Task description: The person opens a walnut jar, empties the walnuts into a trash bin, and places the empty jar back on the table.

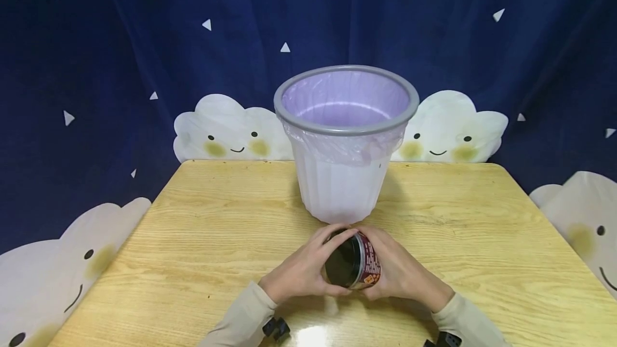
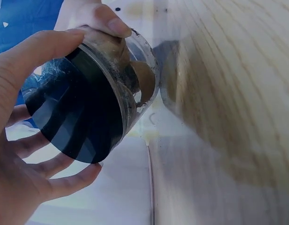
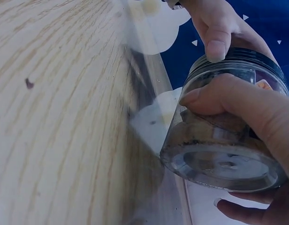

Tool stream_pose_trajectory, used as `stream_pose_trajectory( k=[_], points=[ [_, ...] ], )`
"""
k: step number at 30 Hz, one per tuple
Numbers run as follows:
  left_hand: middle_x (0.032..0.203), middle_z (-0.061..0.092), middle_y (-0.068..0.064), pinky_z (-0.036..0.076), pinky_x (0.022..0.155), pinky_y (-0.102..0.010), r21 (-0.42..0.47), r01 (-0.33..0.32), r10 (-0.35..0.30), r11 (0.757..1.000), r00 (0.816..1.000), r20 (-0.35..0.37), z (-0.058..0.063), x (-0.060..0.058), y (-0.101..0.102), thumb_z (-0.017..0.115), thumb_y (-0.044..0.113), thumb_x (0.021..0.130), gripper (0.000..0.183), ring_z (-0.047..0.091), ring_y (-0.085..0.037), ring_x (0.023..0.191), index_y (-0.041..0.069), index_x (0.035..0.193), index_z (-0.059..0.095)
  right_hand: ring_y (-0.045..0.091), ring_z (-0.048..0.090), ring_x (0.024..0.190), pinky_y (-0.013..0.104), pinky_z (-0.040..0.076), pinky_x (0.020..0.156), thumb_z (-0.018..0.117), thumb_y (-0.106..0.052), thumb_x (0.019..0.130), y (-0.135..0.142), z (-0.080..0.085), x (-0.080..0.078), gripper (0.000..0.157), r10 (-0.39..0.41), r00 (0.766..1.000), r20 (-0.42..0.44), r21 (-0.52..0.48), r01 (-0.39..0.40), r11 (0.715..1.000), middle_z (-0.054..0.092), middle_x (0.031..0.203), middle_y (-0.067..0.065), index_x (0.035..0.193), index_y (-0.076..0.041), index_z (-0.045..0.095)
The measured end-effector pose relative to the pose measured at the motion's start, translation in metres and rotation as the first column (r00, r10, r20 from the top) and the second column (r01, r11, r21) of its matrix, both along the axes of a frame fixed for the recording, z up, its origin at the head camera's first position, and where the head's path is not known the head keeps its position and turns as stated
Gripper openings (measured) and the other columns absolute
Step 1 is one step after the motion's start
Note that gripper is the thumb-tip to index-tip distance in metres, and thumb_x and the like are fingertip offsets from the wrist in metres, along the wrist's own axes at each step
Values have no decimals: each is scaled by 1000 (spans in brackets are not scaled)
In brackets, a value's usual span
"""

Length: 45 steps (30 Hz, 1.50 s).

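Between both hands is a clear plastic jar [image 1: 370, 261] with a black screw lid [image 2: 78, 112] and a dark red printed label. It lies tipped on its side just above the table, its lid toward the left. Brown contents show through the wall of the jar [image 3: 214, 129] in the right wrist view. My left hand [image 1: 302, 271] curls its fingers and thumb round the lid. The jar's body is gripped by my right hand [image 1: 399, 270], the thumb lying across its side. The right hand's fingers are partly hidden behind the jar.
A white bin [image 1: 339, 191] with a grey rim and a purplish liner bag stands on the wooden table [image 1: 231, 218], just beyond the hands. Behind the table hangs a dark blue curtain [image 1: 231, 63] with white triangles. White smiling cloud shapes [image 1: 226, 127] line the table's edges.
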State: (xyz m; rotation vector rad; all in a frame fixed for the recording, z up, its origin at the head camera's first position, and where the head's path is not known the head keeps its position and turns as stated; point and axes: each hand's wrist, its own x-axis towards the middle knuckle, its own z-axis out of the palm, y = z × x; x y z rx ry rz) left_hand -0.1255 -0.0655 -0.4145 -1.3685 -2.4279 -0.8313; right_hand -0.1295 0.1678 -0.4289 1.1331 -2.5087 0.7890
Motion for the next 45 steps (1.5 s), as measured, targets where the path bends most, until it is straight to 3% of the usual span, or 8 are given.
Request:
stream_pose_trajectory(
  k=[6, 11, 21, 36, 45],
  points=[
    [152, 26, -11, 36, 110, -35, -41, 37, -39, 998, 999, -33, 1, 1, 1, 90, 33, 63, 112, 29, -25, 137, 17, 152, 25, 24, 53, 116, 44, 50, 95, 90, -34, 43, 0, -1, 0, 113, -7, 1000, -9, -7, 7, 1000, 53, 130, 7, 139, -4, 40],
    [150, 29, -11, 33, 112, -34, -43, 1, -2, 999, 1000, -15, -1, 1, 0, 89, 33, 66, 111, 31, -24, 137, 16, 153, 23, 22, 53, 114, 43, 50, 94, 90, -33, 42, 0, -1, -1, 111, -8, 1000, 3, -7, 8, 1000, 53, 128, 5, 138, -6, 41],
    [150, 28, -12, 34, 111, -35, -52, -4, 3, 999, 1000, -10, -2, 1, 0, 89, 34, 64, 113, 31, -25, 137, 16, 153, 21, 19, 53, 113, 43, 51, 93, 89, -33, 42, 0, 0, 1, 110, -14, 1000, 8, -15, 14, 1000, 53, 128, 3, 138, -6, 43],
    [150, 28, -7, 37, 109, -35, -38, -36, 39, 999, 997, 61, -3, 2, -1, 89, 36, 66, 113, 33, -21, 135, 19, 154, 20, 20, 53, 115, 43, 50, 95, 90, -34, 42, 0, -1, 0, 113, -13, 1000, 9, -19, 13, 1000, 53, 129, 5, 139, -6, 41],
    [151, 28, -7, 38, 109, -37, -12, -17, 19, 1000, 993, 114, 1, 2, 0, 89, 33, 67, 109, 32, -21, 136, 21, 153, 24, 20, 52, 116, 44, 51, 93, 89, -35, 44, 1, 0, 0, 112, -15, 999, 31, -11, 15, 1000, 52, 131, 4, 141, -7, 40]
  ],
)
